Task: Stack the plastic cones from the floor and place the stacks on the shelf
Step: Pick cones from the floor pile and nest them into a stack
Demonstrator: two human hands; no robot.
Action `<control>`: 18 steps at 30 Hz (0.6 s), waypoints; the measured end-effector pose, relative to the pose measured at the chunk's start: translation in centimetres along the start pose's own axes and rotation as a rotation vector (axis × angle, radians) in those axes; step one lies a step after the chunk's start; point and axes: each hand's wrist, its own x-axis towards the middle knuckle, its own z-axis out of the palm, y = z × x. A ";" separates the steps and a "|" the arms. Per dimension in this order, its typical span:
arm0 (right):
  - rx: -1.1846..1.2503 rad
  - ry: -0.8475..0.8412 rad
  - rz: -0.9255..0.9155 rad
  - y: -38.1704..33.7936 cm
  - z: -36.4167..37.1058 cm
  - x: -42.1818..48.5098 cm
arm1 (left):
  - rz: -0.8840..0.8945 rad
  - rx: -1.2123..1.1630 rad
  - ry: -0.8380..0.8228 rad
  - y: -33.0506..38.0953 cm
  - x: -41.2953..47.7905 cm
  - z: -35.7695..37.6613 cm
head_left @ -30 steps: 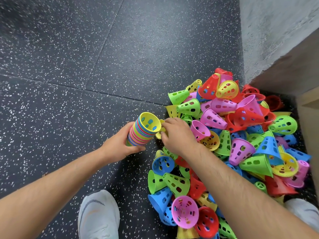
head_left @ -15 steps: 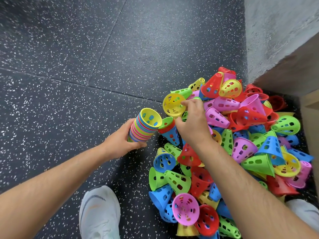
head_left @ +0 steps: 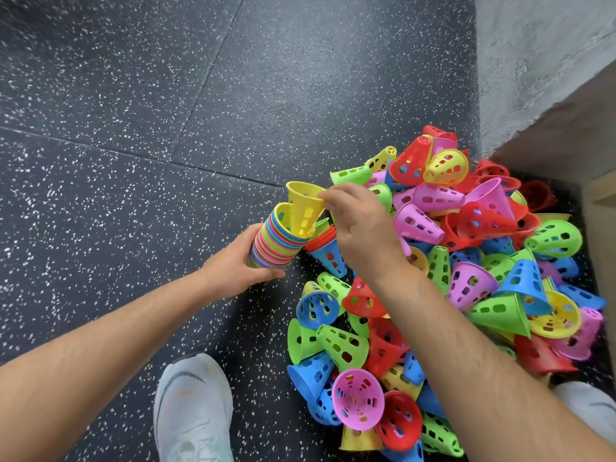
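My left hand (head_left: 233, 265) grips a multicoloured stack of nested cones (head_left: 275, 243), tilted with its open mouth facing up and right. My right hand (head_left: 361, 225) pinches the rim of a yellow cone (head_left: 303, 208), whose narrow tip sits inside the stack's mouth. A large pile of loose cones (head_left: 450, 295) in red, pink, green, blue and yellow lies on the floor to the right, partly hidden under my right forearm.
Dark speckled rubber floor (head_left: 166, 128) spreads left and above. A grey wall (head_left: 533, 61) and a wooden edge (head_left: 603, 228) border the pile at right. My white shoes (head_left: 193, 408) stand at the bottom, one each side of the pile.
My right hand took a yellow cone from the pile's top left, carried it left and lowered its tip into the stack. The left hand kept holding the stack.
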 end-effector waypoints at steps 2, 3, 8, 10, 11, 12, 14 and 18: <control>0.006 -0.140 -0.023 -0.2 0.7 -0.7 | 0.001 -0.003 0.006 0.0 0.0 0.0; 0.019 -0.213 0.008 -0.2 0.9 -1.1 | 0.001 -0.013 0.008 -0.1 0.0 0.0; -0.039 -0.207 0.373 1.7 1.6 -0.8 | 0.011 -0.031 -0.003 -0.3 0.0 0.0; -0.227 -0.384 0.295 2.9 2.1 -0.1 | 0.019 -0.028 -0.003 -0.2 0.0 0.0; -0.308 -0.484 0.243 3.2 2.4 0.2 | 0.017 -0.028 -0.004 -0.2 0.0 0.0; -0.377 -0.566 0.204 3.4 2.7 0.3 | 0.014 -0.029 -0.005 -0.2 0.1 0.0; -0.466 -0.665 0.172 3.8 3.2 0.4 | 0.009 -0.037 -0.006 -0.4 0.1 0.0; -0.502 -0.666 0.161 3.9 4.0 0.0 | 0.018 -0.062 -0.010 -0.7 0.1 0.0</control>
